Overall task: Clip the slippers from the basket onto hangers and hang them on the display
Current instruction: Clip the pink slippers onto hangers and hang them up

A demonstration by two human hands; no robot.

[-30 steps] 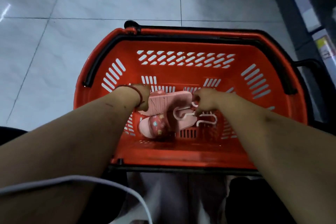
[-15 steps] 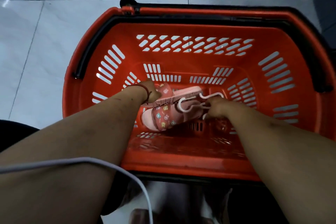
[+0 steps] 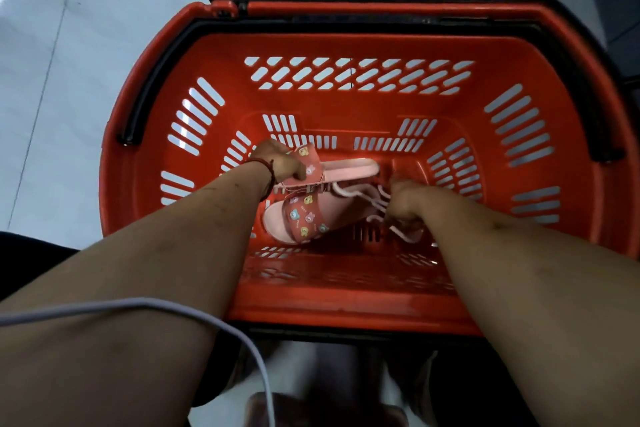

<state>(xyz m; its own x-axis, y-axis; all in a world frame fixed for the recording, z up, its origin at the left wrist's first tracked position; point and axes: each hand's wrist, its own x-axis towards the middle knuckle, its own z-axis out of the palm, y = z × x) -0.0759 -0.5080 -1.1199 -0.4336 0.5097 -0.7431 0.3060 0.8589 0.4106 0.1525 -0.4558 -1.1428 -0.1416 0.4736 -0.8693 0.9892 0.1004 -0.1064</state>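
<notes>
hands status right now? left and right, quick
Left hand: closed, gripping the strap of the upper slipper in the basket.
Right hand: closed, pinching the white hangers.

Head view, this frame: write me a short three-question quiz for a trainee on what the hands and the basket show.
1. True or false: the pink slippers lie inside the red basket.
2. The right hand pinches: A a price tag; B the white hangers; C a shoe box.
3. Fill in: the left hand grips the upper slipper by its printed ____.
Key: 1 true; 2 B; 3 strap.
</notes>
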